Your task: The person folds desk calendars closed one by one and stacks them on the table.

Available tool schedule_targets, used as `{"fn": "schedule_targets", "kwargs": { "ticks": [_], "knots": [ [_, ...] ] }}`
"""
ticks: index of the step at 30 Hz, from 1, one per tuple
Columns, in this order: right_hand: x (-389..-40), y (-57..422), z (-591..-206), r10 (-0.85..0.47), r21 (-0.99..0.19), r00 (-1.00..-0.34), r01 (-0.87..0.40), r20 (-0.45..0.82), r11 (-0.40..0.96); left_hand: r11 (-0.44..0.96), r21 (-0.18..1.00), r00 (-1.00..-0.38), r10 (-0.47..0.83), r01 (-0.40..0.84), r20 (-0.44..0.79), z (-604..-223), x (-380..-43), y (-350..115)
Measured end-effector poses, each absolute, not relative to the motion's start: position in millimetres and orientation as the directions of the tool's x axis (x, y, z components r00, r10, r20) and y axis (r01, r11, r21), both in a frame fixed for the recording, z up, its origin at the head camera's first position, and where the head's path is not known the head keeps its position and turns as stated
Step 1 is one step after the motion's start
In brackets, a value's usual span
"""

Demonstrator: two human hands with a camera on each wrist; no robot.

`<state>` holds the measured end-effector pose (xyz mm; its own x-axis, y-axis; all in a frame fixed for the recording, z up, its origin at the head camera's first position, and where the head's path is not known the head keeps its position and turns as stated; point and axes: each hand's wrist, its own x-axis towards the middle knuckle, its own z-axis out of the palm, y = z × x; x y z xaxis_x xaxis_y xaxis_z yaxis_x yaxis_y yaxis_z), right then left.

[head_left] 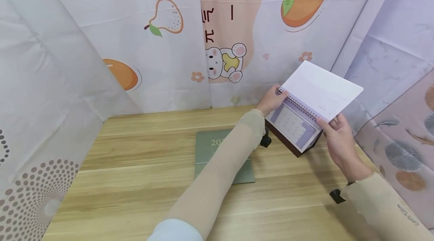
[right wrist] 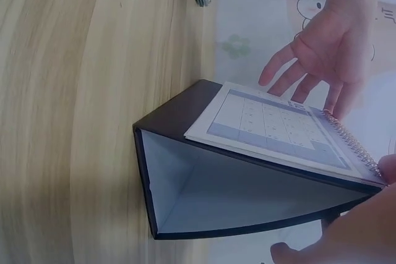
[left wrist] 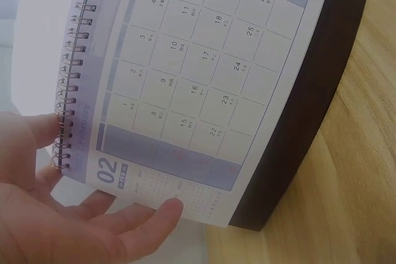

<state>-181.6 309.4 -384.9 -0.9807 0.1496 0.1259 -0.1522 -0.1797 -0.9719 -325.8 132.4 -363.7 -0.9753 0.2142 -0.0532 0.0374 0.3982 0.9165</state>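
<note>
A purple-and-white spiral desk calendar (head_left: 288, 124) stands tilted on its dark folded base (left wrist: 309, 103), its February page facing front. A nearly blank white page (head_left: 322, 86) is raised above the binding (left wrist: 71, 72). At the left end of the spiral, my left hand (head_left: 271, 99) holds the top corner, thumb at the rings and the other fingers along the side edge. My right hand (head_left: 340, 143) grips the opposite end of the binding, thumb in front and fingers behind. In the right wrist view the base is hollow and open at its side.
A green spiral calendar (head_left: 203, 150) lies on the wooden table (head_left: 135, 180), partly covered by my left forearm. Printed curtains (head_left: 169, 56) hang along the table's back and right sides. Small black devices (head_left: 336, 196) sit by both wrists.
</note>
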Motion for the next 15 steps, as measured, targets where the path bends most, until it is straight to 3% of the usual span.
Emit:
{"fn": "schedule_targets", "kwargs": {
  "ticks": [15],
  "knots": [
    [-181.9,302.2,-389.7,0.212,-0.967,-0.946,-0.253,0.244,-0.017,0.413,0.910,-0.975,0.214,0.037,-0.058,-361.7,-325.0,130.8]
  ]
}}
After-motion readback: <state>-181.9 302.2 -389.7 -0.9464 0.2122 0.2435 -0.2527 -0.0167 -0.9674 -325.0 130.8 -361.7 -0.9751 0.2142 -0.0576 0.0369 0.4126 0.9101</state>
